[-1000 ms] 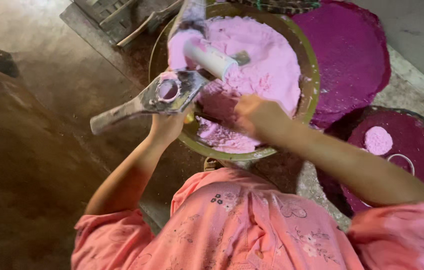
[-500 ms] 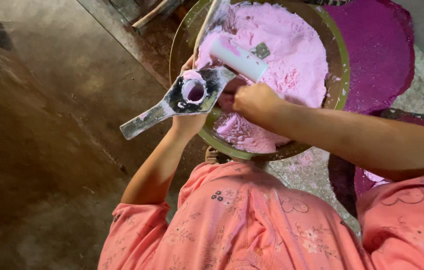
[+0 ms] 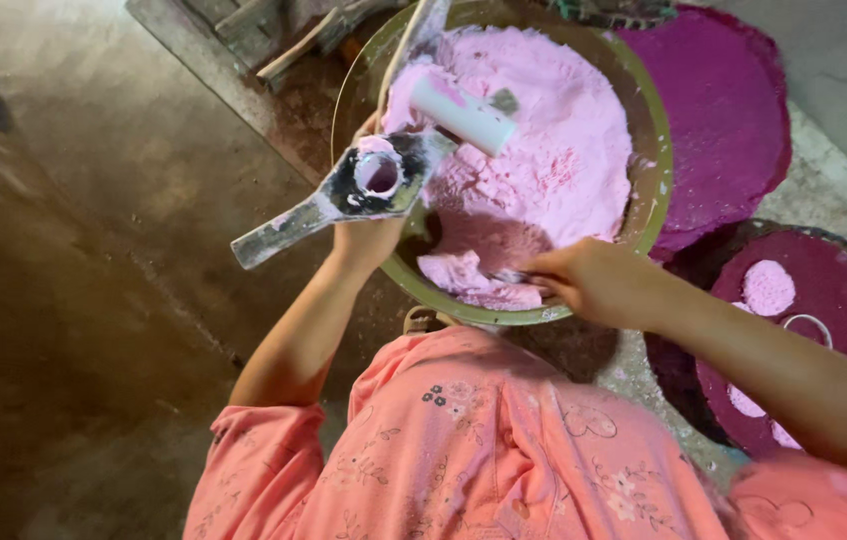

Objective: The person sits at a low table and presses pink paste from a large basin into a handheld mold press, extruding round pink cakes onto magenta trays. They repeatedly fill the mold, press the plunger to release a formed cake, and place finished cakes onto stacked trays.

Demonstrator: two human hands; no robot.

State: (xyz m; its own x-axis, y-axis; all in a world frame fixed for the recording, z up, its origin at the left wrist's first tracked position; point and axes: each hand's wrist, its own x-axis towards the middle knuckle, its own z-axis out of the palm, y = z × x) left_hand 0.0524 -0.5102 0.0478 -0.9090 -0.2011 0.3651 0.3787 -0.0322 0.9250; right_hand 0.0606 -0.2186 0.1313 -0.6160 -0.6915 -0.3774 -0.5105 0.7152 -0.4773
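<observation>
Head view looks straight down on someone in a pink floral top bent over a wide basin (image 3: 643,215) heaped with pink powder (image 3: 553,150). Left hand (image 3: 368,240) grips a flat metal mould (image 3: 358,190) from below, fingers wrapped on it, its round hole half packed with pink and a white cylinder (image 3: 463,115) lying just beyond the fingertips. Right hand (image 3: 588,285) dips into the near edge of the powder, fingers curled narrow around a pinch. Keeping the mould level over the basin looks wise, so spill falls back in. Powder is pale, clumpy, damp-looking. Magenta-stained trays (image 3: 723,140) sit past the right hand.
</observation>
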